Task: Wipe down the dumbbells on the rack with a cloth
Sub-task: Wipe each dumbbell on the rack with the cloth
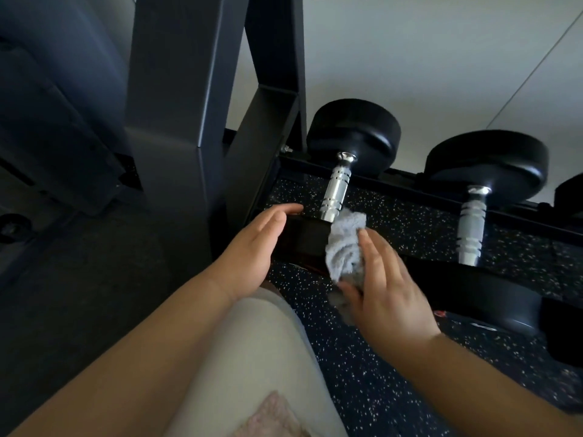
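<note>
A black dumbbell with a chrome handle (337, 187) lies on the low rack rail (394, 181). My left hand (252, 247) rests with straight fingers on the left side of its near head (303, 238). My right hand (385, 285) presses a grey cloth (345, 244) against the right side of that same head, thumb under the cloth's lower end. A second dumbbell (473, 222) lies to the right on the rack.
The rack's dark upright post (271, 115) rises just left of the dumbbell. A large dark machine (63, 121) stands at the left. Speckled rubber floor (378, 373) lies below, and my light-trousered knee (252, 357) is in front.
</note>
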A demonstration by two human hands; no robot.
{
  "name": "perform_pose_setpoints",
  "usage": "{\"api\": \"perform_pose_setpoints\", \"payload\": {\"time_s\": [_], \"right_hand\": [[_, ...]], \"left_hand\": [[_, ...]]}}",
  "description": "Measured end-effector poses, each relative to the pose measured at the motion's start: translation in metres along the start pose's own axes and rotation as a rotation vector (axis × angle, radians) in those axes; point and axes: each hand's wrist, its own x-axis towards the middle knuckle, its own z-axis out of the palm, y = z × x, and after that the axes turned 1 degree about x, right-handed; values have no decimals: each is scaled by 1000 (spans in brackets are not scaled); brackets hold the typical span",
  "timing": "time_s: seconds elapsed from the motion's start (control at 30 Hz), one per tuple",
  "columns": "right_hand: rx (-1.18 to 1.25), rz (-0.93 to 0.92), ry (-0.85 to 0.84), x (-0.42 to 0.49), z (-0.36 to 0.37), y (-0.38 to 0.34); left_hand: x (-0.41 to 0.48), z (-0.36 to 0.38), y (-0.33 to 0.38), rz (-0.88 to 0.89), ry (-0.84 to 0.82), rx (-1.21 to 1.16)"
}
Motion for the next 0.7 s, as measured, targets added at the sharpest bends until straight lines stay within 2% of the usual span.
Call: {"api": "perform_pose_setpoints", "payload": {"time_s": [0.13,0.2,0.33,0.43,0.6,0.7], "right_hand": [[123,45,-24,15,9,-17],[170,31,17,41,4,-32],[277,-203,112,61,0,-32],[125,-237,53,39,2,-14],[-276,-168,-4,22,-29,-14],[-294,-140,-21,11,-63,5]], "left_hand": [[2,2,4,-19,-15,15],[4,4,8,-26,2,34],[6,8,20,-61,50,97],[9,14,36,-78,78,172],[26,26,56,144,186,462],[35,41,63,198,151,572]]}}
